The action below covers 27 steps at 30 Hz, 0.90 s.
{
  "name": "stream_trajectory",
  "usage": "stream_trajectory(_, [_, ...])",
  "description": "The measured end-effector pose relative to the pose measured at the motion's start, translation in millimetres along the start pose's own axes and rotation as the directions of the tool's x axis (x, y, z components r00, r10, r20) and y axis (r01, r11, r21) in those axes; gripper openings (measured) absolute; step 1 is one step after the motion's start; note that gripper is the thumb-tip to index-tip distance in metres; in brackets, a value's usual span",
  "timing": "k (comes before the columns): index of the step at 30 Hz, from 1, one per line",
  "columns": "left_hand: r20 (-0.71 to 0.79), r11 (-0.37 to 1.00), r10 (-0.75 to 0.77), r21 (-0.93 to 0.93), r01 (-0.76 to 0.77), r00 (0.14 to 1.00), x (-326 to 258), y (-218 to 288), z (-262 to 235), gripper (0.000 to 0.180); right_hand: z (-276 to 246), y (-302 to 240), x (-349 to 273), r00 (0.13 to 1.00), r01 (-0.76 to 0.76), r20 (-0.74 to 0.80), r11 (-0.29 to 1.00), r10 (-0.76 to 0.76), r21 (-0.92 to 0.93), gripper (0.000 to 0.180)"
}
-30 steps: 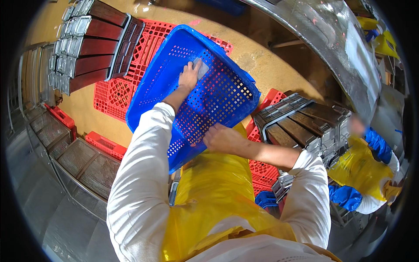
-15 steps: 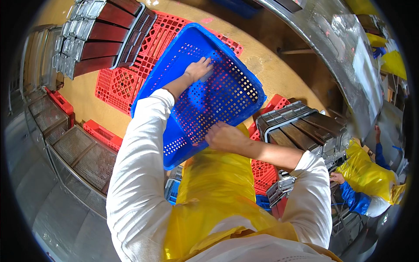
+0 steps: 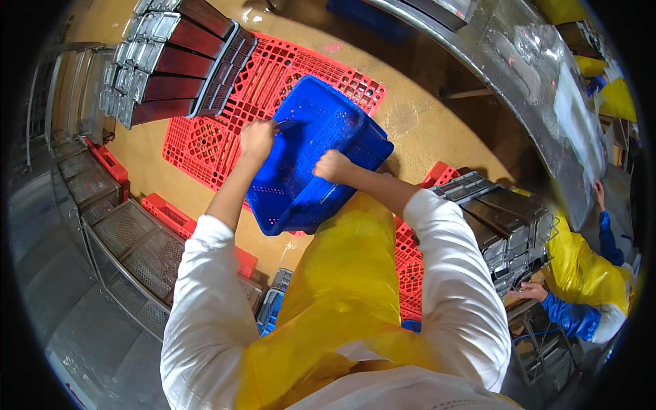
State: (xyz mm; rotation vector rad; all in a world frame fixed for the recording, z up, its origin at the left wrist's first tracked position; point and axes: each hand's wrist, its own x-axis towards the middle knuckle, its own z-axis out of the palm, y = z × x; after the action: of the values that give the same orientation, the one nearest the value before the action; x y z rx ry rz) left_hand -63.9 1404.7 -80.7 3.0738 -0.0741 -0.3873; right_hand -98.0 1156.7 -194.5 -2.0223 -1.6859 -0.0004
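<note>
A blue perforated plastic basket (image 3: 301, 167) is tilted in front of me, its hollow facing up toward me. On its left side my left hand (image 3: 257, 140) is closed around the rim. A thin greyish flat piece (image 3: 288, 124) shows beside those fingers; whether the hand holds it too, I cannot tell. At the near right rim my right hand (image 3: 333, 166) is closed in a fist on the edge. Below the basket hangs my yellow apron (image 3: 355, 260).
Red plastic pallets (image 3: 273, 65) lie on the wet tan floor. Stacked metal moulds (image 3: 171, 65) stand far left, and more moulds (image 3: 502, 219) at the right. A metal table (image 3: 506, 75) curves along the far right. Perforated metal trays (image 3: 137, 246) line the left. A co-worker (image 3: 581, 273) stands at the right.
The basket has tipped and moved away and lower over the floor. My left hand has gone from inside the basket to its left rim. The right hand stays on the near rim.
</note>
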Motion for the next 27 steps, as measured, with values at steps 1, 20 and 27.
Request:
stream_trajectory(1, [-0.043,0.995,-0.064,-0.074,0.061,0.997,-12,-3,-9,0.014,20,5,-8,0.996,0.011,-0.084,1.0,-0.012,-0.015,0.012])
stream_trajectory(20, [-0.369,0.739,-0.111,-0.651,-0.171,0.923,181,186,-262,0.033,-153,-127,-171,-0.004,-0.943,0.203,-0.072,0.979,0.326,0.026])
stream_trajectory(27, [-0.651,0.716,-0.069,-0.56,-0.417,0.756,322,200,-275,0.04,-294,-233,-279,-0.62,-0.76,-0.464,-0.339,0.633,0.555,0.021])
